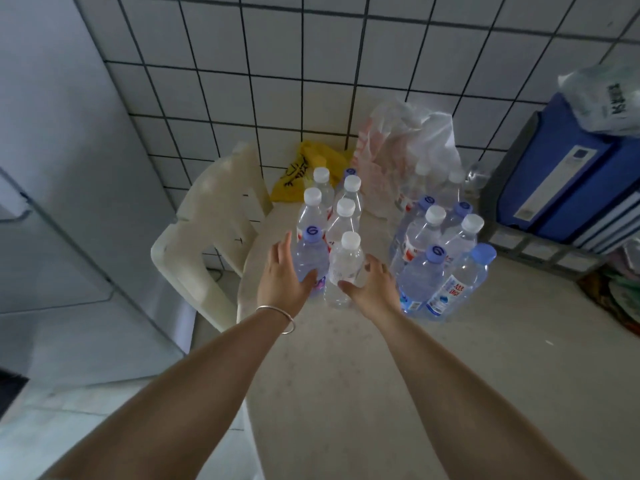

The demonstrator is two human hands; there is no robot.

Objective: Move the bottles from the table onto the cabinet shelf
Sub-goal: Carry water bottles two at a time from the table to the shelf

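Several clear water bottles stand on a round beige table [346, 368] in two clusters. In the left cluster, a blue-capped bottle [311, 261] and a white-capped bottle [344, 268] stand nearest me. My left hand [282, 275], with a silver bangle at the wrist, reaches around the blue-capped bottle with its thumb on the front and fingers straight along its left side. My right hand [372, 284] has its thumb on the white-capped bottle and its fingers spread to the bottle's right. The right cluster [436, 258] stands untouched beside my right hand.
A cream plastic chair [204, 230] stands left of the table against the tiled wall. A yellow bag [301, 173] and a clear plastic bag [405, 147] lie behind the bottles. Blue binders [561, 174] sit at the right. A grey cabinet [52, 168] fills the left side.
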